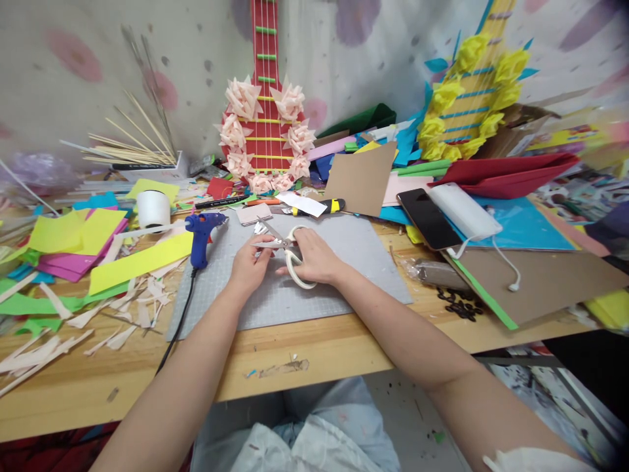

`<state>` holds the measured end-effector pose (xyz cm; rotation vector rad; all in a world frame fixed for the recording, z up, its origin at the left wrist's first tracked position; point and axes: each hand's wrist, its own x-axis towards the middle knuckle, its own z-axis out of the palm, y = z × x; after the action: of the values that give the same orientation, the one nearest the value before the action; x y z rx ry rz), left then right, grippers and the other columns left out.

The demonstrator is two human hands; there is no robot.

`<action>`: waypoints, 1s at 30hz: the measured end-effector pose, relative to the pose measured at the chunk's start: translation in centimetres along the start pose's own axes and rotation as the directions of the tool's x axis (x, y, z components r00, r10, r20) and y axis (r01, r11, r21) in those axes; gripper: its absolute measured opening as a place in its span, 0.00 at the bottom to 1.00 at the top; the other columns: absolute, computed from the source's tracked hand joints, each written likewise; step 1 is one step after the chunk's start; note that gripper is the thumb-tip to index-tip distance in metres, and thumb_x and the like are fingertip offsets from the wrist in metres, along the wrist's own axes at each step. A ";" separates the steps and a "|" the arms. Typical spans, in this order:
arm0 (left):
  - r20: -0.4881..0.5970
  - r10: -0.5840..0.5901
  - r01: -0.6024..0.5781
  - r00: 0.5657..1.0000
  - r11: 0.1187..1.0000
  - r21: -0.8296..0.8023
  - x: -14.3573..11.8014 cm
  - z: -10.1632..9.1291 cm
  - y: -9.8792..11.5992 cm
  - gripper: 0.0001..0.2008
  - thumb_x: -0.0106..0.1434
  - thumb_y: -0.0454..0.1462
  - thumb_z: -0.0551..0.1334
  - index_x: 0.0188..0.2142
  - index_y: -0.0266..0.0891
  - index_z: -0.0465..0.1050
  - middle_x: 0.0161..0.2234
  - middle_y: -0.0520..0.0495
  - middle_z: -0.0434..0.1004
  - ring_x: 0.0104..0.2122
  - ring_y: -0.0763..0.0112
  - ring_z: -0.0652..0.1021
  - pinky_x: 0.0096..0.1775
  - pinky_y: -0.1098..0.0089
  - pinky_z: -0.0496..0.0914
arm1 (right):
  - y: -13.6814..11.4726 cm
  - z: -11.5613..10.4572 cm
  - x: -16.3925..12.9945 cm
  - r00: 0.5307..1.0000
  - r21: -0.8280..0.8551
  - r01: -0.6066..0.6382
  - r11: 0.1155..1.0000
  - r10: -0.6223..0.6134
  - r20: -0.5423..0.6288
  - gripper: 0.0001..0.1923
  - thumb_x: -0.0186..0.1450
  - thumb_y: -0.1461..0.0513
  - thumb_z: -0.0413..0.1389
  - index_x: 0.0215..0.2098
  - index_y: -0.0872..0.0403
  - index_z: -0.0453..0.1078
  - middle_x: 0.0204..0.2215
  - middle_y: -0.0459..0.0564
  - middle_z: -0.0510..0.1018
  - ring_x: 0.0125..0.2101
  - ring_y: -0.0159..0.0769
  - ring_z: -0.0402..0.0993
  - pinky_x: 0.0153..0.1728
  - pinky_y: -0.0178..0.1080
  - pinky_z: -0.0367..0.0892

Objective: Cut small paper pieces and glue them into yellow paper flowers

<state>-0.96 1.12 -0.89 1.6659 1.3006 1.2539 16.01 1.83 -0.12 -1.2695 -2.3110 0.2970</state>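
The scrap at the scissors (282, 246) blades seems too small to tell.

My feed is bright and evenly lit, soft light from overhead, with only faint shadows under the forearms on the pale wooden table (319, 347). The centre is sharp. Toward the frame's corners, everything bows and smears, worst at the upper right. No strong glare.

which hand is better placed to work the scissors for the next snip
Probably the right hand: its fingers already sit in the cream plastic handles of the scissors. The left hand is at the blades, pinching a small pale paper scrap.
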 end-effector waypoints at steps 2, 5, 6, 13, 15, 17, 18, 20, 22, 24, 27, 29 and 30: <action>0.011 0.015 -0.015 1.000 1.000 0.013 0.0 0.0 0.0 0.06 0.55 0.36 0.58 0.33 0.39 0.72 0.34 0.48 0.74 0.26 0.75 0.73 0.30 0.73 0.67 | -0.2 -0.1 0.0 1.000 0.004 -0.010 1.000 0.010 0.023 0.28 0.50 0.44 0.56 0.37 0.57 0.59 0.36 0.54 0.67 0.37 0.40 0.62 0.35 0.39 0.58; 0.022 0.044 -0.044 0.999 0.999 0.019 0.0 -0.1 0.1 0.06 0.56 0.36 0.57 0.32 0.39 0.71 0.33 0.48 0.74 0.27 0.74 0.73 0.31 0.73 0.67 | -0.4 -0.3 0.0 0.998 0.003 -0.022 1.000 0.022 0.056 0.27 0.51 0.44 0.55 0.36 0.56 0.59 0.35 0.53 0.68 0.36 0.39 0.63 0.34 0.39 0.58; 0.017 0.045 -0.046 0.999 0.999 0.021 0.0 -0.1 0.1 0.06 0.57 0.36 0.57 0.32 0.39 0.71 0.33 0.48 0.74 0.27 0.75 0.73 0.32 0.73 0.67 | -0.4 -0.4 0.0 0.998 -0.004 -0.024 1.000 0.024 0.056 0.26 0.52 0.45 0.55 0.36 0.56 0.59 0.34 0.53 0.68 0.36 0.39 0.63 0.34 0.38 0.57; -0.013 0.034 -0.033 0.999 0.998 0.061 0.2 -0.2 -0.1 0.06 0.57 0.37 0.56 0.31 0.39 0.71 0.30 0.49 0.75 0.27 0.73 0.73 0.32 0.72 0.67 | -0.6 -0.1 0.2 0.996 -0.060 -0.060 0.996 0.064 0.067 0.15 0.57 0.53 0.52 0.36 0.55 0.61 0.33 0.52 0.72 0.33 0.38 0.66 0.33 0.37 0.56; -0.024 0.028 -0.026 0.999 0.998 0.057 0.2 -0.3 -0.2 0.07 0.57 0.38 0.56 0.31 0.38 0.71 0.29 0.49 0.74 0.26 0.74 0.73 0.32 0.72 0.67 | -0.7 0.0 0.3 0.993 -0.074 -0.080 0.994 0.086 0.075 0.14 0.57 0.55 0.51 0.37 0.55 0.61 0.34 0.53 0.73 0.33 0.38 0.67 0.33 0.37 0.56; -0.032 0.024 -0.022 0.999 0.998 0.057 0.2 -0.3 -0.2 0.07 0.57 0.38 0.57 0.31 0.38 0.71 0.29 0.49 0.74 0.25 0.74 0.72 0.31 0.72 0.66 | -0.8 0.0 0.3 0.991 -0.095 -0.096 0.991 0.104 0.086 0.14 0.58 0.54 0.51 0.38 0.56 0.62 0.35 0.53 0.74 0.34 0.38 0.68 0.33 0.37 0.56; -0.031 0.025 -0.023 0.999 0.998 0.063 0.2 -0.3 -0.2 0.07 0.57 0.38 0.57 0.31 0.38 0.71 0.29 0.49 0.74 0.25 0.74 0.72 0.31 0.72 0.66 | -0.9 -0.1 0.3 0.989 -0.109 -0.104 0.989 0.114 0.092 0.15 0.58 0.54 0.50 0.38 0.56 0.62 0.35 0.53 0.74 0.34 0.39 0.69 0.32 0.37 0.56; -0.029 0.032 -0.029 0.999 0.996 0.087 0.1 -0.3 -0.2 0.07 0.57 0.38 0.57 0.29 0.38 0.70 0.28 0.49 0.74 0.25 0.74 0.72 0.31 0.72 0.66 | -1.0 -0.2 0.2 0.983 -0.143 -0.126 0.982 0.143 0.111 0.15 0.59 0.53 0.49 0.38 0.55 0.63 0.34 0.53 0.75 0.34 0.39 0.70 0.31 0.36 0.56; -0.023 0.043 -0.040 0.999 0.994 0.106 0.1 -0.4 -0.1 0.08 0.57 0.39 0.56 0.28 0.38 0.70 0.27 0.50 0.74 0.25 0.75 0.72 0.31 0.73 0.66 | -1.0 -0.3 0.2 0.974 -0.174 -0.155 0.972 0.180 0.138 0.16 0.61 0.52 0.47 0.38 0.55 0.64 0.33 0.53 0.76 0.33 0.39 0.71 0.30 0.36 0.55; -0.014 0.051 -0.049 0.999 0.994 0.101 0.1 -0.4 0.0 0.09 0.58 0.40 0.56 0.27 0.38 0.69 0.26 0.51 0.73 0.25 0.75 0.72 0.31 0.73 0.65 | -0.9 -0.3 0.2 0.966 -0.188 -0.180 0.966 0.210 0.154 0.16 0.62 0.52 0.45 0.38 0.54 0.65 0.33 0.52 0.76 0.32 0.38 0.71 0.29 0.35 0.55; -0.011 0.046 -0.045 0.999 0.998 0.036 0.2 -0.2 0.1 0.10 0.58 0.41 0.55 0.30 0.38 0.70 0.26 0.51 0.73 0.25 0.76 0.71 0.31 0.74 0.65 | -0.5 -0.5 0.2 0.954 -0.158 -0.242 0.957 0.264 0.138 0.15 0.62 0.52 0.45 0.37 0.53 0.65 0.33 0.50 0.77 0.32 0.37 0.71 0.29 0.34 0.54; -0.017 0.038 -0.038 0.999 0.999 -0.016 0.3 -0.2 0.1 0.11 0.59 0.42 0.55 0.32 0.37 0.71 0.25 0.51 0.73 0.25 0.76 0.71 0.31 0.74 0.65 | -0.1 -0.7 0.3 0.943 -0.112 -0.302 0.947 0.313 0.109 0.15 0.62 0.53 0.45 0.37 0.53 0.65 0.32 0.49 0.76 0.31 0.35 0.70 0.28 0.34 0.53; -0.017 0.035 -0.035 0.999 0.999 -0.038 0.3 -0.1 0.2 0.11 0.59 0.42 0.55 0.33 0.37 0.71 0.25 0.51 0.73 0.25 0.76 0.71 0.31 0.73 0.65 | 0.1 -0.8 0.3 0.941 -0.084 -0.316 0.945 0.323 0.097 0.14 0.62 0.53 0.45 0.37 0.53 0.65 0.31 0.49 0.76 0.30 0.35 0.69 0.27 0.34 0.53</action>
<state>-1.03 1.36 -0.63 1.6613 1.2546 1.3080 16.40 2.12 0.59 -1.7053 -2.2125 0.4090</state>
